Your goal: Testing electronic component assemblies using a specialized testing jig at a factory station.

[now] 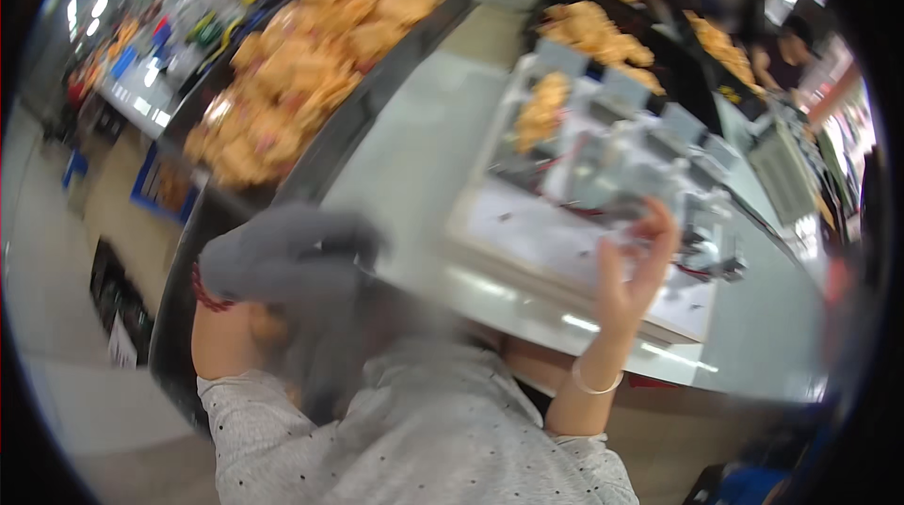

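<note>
My left hand (273,256), in a grey glove with a red beaded band at the wrist, is over the black bin edge in front of me. Motion smears its fingers, and I cannot tell whether they hold anything. My bare right hand (640,265), with a pale bangle, hovers over the near part of a white board (537,232). Its thumb and fingers are apart, with nothing visible between them. Just beyond it stand clear and metal fixtures (598,171) with red and black wires. An orange-yellow piece (541,110) sits at the board's far left.
A black bin heaped with orange-yellow pieces (311,63) stands on the left. More such pieces (598,34) fill a dark tray beyond the board. The grey-green tabletop (405,176) lies between. Another person (786,58) is at the far right. A blue crate (160,185) stands low on the left.
</note>
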